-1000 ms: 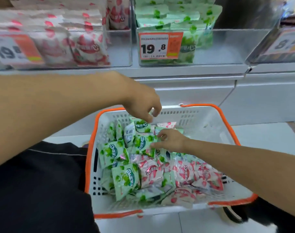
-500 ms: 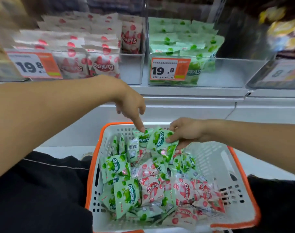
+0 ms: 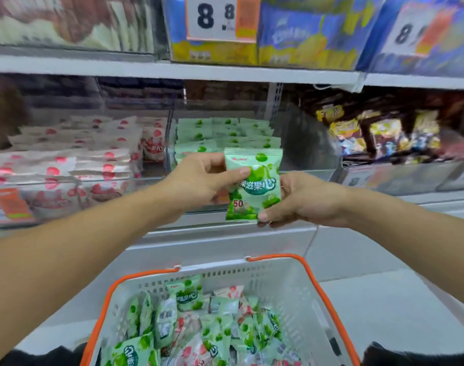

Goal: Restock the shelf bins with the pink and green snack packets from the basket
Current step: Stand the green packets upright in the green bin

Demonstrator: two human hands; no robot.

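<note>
The green snack packet (image 3: pixel 253 184) is now up in front of the shelf, upright with its printed face toward you, where half a second ago it was only just clear of the basket. You hold it with both hands: your left hand (image 3: pixel 199 180) pinches its upper left part, thumb across the front, and your right hand (image 3: pixel 302 199) grips its lower right edge, thumb at the bottom corner. Earlier your left hand was pointing a finger down into the pile and holding nothing. Behind the packet is the clear bin of green packets (image 3: pixel 225 133), stacked flat in rows; the bin of pink packets (image 3: pixel 75 154) is just beside it on the left. The view has tilted up since then, so a higher shelf with blue and yellow packs (image 3: pixel 291 38) and a price tag (image 3: pixel 215 17) reading 8.8 shows. The white basket (image 3: pixel 299 294) with orange rim sits lower, below your arms, with mixed green and pink packets inside.
</note>
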